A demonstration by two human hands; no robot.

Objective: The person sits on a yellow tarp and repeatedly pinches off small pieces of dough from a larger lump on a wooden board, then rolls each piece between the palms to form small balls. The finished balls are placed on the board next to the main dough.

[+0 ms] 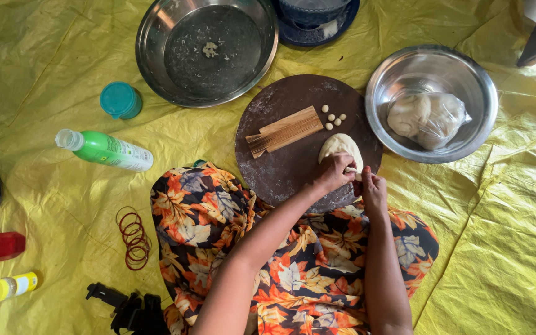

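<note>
Pale cream dough [340, 146] on dark brown round board [280, 167]; at nine o'clock, green bottle [108, 150], teal cup [120, 100]; beneath, yellow sheet [44, 68]; at six o'clock, orange-leaf patterned navy cloth [206, 217].

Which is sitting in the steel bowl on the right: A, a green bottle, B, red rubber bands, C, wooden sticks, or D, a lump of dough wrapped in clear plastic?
D: the steel bowl right of the round board holds a plastic-wrapped lump of dough.

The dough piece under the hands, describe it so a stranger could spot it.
Find the round dark board on the yellow sheet. At its near right edge both hands pinch a pale oval dough piece, far larger than the tiny dough balls beside the wooden sticks.
</note>
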